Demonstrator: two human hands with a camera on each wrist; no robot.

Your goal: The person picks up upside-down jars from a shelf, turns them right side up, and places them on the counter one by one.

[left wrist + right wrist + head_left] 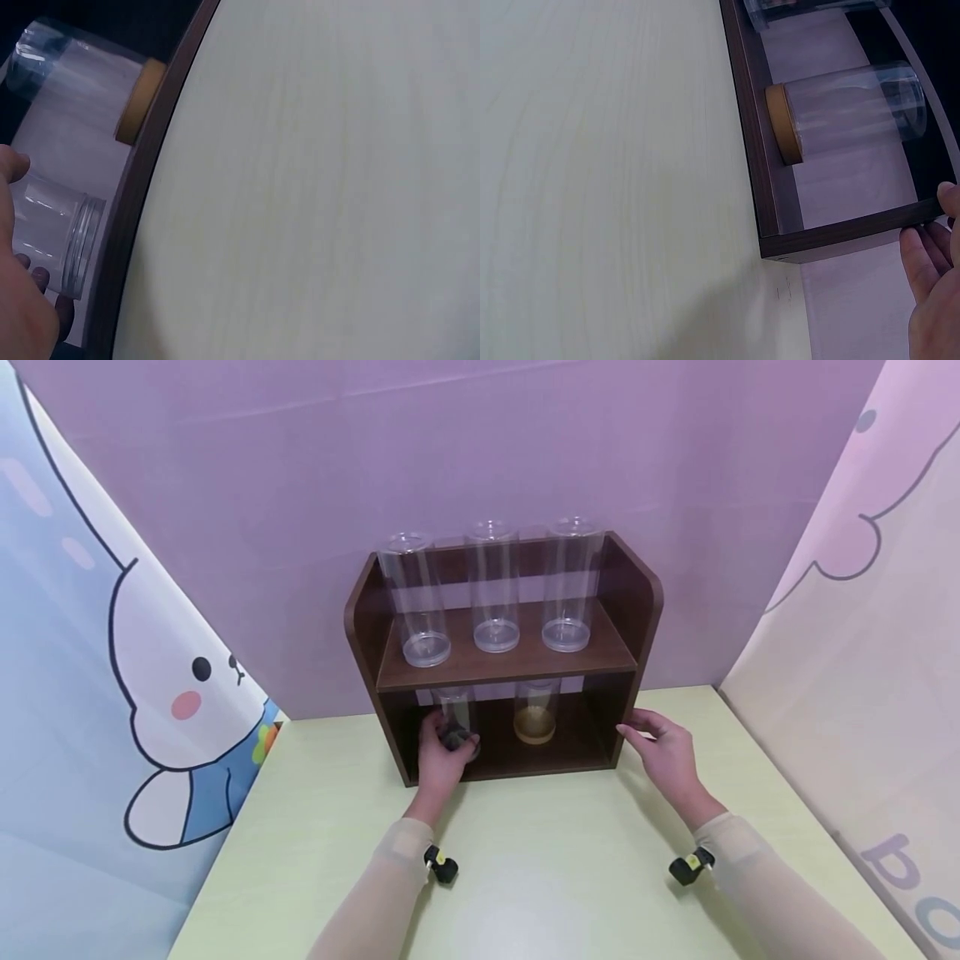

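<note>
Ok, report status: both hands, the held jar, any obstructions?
Left hand grips clear jar, low inside dark rack. Right hand pinches rack's right side panel. Tan-lidded jar stands to clear jar's right, apart, not blocking the front.

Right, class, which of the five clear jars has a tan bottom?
The right-hand jar on the lower shelf: its bottom is tan; its neighbour and the three jars above have clear ones.

Both sleeves (776, 885) were pale beige; beside each cuff (411, 837) sat a small black camera (446, 871) with a yellow patch (694, 862).
</note>
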